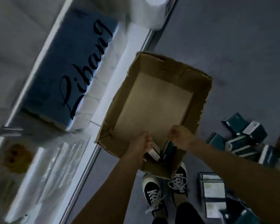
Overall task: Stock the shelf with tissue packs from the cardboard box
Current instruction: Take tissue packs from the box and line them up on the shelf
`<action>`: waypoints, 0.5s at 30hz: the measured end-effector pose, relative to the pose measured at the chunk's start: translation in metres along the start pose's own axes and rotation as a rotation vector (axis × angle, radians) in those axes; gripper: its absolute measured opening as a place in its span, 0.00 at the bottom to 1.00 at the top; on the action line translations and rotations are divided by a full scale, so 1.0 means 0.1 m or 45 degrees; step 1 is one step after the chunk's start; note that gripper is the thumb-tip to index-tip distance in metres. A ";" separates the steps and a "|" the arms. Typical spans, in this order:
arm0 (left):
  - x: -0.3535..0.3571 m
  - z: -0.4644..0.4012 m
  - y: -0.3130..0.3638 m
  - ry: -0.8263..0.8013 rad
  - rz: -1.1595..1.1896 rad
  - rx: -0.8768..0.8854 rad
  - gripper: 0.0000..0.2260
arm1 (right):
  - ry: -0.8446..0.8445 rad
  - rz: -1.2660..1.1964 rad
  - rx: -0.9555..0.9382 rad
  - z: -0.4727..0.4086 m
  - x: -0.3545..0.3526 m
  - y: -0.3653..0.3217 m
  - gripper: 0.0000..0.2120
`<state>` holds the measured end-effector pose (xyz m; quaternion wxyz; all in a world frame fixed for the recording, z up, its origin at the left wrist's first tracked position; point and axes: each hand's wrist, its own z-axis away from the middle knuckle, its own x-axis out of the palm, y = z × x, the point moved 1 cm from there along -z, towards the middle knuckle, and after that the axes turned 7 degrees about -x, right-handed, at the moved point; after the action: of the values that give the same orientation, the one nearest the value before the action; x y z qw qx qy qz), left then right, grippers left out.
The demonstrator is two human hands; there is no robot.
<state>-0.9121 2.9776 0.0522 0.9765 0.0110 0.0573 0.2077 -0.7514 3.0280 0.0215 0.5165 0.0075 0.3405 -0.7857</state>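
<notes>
I look down into an open cardboard box [153,101] on the grey floor [233,46], just beside the shelf [81,147]. Its bottom is mostly bare; the only packs I see in it sit at the near end. My left hand [140,145] curls round a tissue pack [153,153] with a white end face, holding it at the near wall. My right hand [179,135] is a closed fist above a dark teal pack [168,147]; I cannot tell whether it grips it. More teal packs [242,143] lie scattered on the floor to the right. On the shelf sits a big blue wrapped bundle [66,70]. My black sneakers [153,194] stand right behind the box
</notes>
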 end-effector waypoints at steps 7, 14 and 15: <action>0.09 -1.49 -0.28 0.208 -0.454 0.082 0.22 | -0.152 0.940 0.006 -0.70 0.52 0.52 0.12; 0.18 -2.07 -0.56 0.139 -0.588 0.046 0.10 | -0.241 1.133 0.190 -1.13 1.02 0.84 0.15; 0.19 -2.09 -0.61 0.133 -0.581 0.024 0.18 | -0.245 1.123 0.207 -1.17 1.06 0.85 0.13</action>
<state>-0.8946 2.9297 -0.1604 0.9937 -0.0039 0.1107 -0.0187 -0.7707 2.9861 -0.1517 0.8286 0.1192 0.1926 -0.5119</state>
